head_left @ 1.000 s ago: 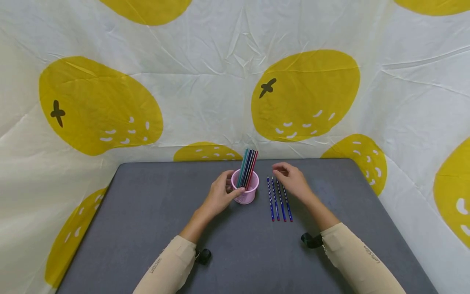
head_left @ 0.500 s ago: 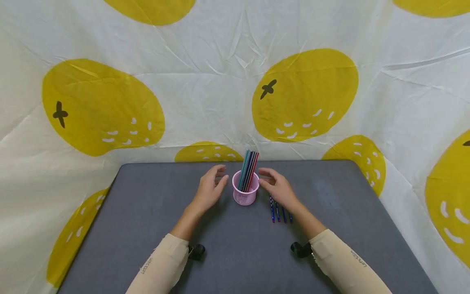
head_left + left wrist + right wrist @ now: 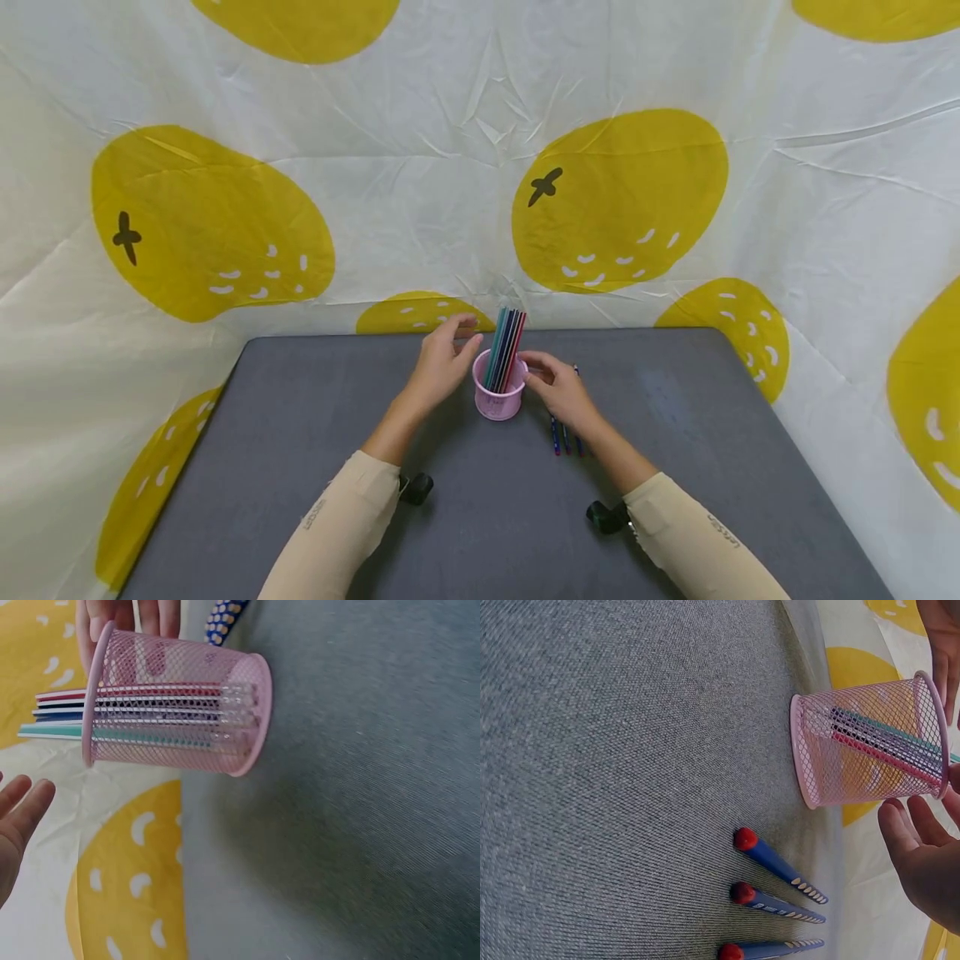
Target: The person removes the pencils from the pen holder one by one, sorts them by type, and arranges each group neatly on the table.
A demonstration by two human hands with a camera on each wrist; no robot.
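A pink mesh pencil cup (image 3: 498, 407) stands upright on the table, with several slim pencil-like sticks (image 3: 504, 350) in teal, dark blue and red leaning inside. My right hand (image 3: 566, 396) grips its right side near the rim, thumb in front and fingers toward the back. To the cup's left, my left hand (image 3: 442, 362) is raised beside the rim, apart from it, its fingers loosely spread and holding nothing. Several blue dotted pencils (image 3: 776, 866) with red ends lie side by side under and beside my right hand, which partly hides them in the head view.
The dark grey table (image 3: 315, 467) ends just behind the cup. Beyond it hangs a white cloth (image 3: 420, 208) printed with large yellow fruit. Black wrist cameras (image 3: 415, 489) stick out inward from both cuffs.
My left hand has let go of the cup, drawn left, then come partly back toward the rim. My right hand has moved left from above the blue pencils to the cup's right side.
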